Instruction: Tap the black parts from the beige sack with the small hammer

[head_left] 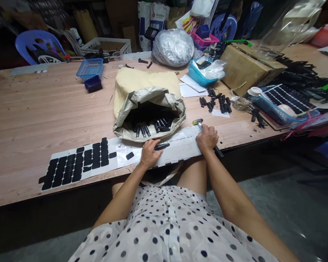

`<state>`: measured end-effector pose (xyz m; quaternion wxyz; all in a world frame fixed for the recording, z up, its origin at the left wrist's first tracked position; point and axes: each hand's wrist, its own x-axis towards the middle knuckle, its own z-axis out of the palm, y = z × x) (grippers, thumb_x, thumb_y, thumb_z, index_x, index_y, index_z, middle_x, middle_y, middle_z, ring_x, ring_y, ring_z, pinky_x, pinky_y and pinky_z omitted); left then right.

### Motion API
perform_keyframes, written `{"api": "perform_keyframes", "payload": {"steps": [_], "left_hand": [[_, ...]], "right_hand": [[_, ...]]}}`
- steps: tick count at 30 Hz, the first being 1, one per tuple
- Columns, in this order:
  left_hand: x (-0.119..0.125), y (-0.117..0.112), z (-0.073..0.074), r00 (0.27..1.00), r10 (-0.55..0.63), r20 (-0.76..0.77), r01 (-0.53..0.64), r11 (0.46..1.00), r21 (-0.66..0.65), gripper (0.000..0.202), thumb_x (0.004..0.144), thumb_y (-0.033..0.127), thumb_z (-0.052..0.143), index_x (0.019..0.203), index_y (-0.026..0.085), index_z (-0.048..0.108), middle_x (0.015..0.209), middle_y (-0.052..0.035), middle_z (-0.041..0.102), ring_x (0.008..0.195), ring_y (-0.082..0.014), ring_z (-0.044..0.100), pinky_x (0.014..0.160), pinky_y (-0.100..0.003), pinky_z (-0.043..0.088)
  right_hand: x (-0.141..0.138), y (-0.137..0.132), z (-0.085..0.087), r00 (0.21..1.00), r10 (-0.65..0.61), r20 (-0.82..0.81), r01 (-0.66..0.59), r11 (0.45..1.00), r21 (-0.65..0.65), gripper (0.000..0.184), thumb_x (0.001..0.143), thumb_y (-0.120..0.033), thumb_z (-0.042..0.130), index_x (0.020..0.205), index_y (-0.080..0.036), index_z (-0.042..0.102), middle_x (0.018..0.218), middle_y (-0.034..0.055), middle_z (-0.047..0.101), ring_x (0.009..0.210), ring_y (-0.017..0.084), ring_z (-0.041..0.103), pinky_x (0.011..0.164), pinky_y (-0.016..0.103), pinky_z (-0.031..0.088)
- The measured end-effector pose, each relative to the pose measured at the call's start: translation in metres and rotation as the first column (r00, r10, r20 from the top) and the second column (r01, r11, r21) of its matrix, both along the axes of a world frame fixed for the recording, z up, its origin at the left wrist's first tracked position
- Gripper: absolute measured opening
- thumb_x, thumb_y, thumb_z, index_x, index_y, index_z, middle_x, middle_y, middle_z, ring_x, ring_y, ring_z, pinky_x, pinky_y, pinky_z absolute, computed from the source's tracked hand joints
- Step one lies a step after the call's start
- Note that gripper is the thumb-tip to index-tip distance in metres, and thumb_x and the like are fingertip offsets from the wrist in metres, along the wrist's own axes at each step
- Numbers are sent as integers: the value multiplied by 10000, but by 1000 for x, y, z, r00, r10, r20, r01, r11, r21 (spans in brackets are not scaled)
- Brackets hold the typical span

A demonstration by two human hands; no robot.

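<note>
My right hand is wrapped round the shaft of a small hammer with a yellowish end on its head; its dark grip sticks out below the hand. With closed fingers my left hand holds a slim black plastic part against a pale cardboard strip along the table's front edge. Just behind the hands lies an open woven sack, its mouth towards me, with many similar black parts inside. Flat black rounded pads sit in rows on a white sheet to the left.
Loose black parts lie right of the sack. Further back are a blue basket, a small navy tray, a clear plastic bundle, a turquoise basket and a cardboard box. More black pieces are heaped at right.
</note>
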<state>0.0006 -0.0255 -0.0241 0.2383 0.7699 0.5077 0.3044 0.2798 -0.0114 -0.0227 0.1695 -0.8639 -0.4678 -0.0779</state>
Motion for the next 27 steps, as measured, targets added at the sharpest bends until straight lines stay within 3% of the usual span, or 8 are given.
{"api": "perform_keyframes", "payload": {"steps": [27], "left_hand": [[-1,0,-2,1000,13,4,-13,1000,-3,398,688,166,736,1082,219,720,936,-40,671,944,-250,622,910,-399,518]], "right_hand": [[-1,0,1,1000,4,13,-4,1000,22,394,904,-164,451,1225,-215,674,1041,134,581,980,278,495,731,347,345]]}}
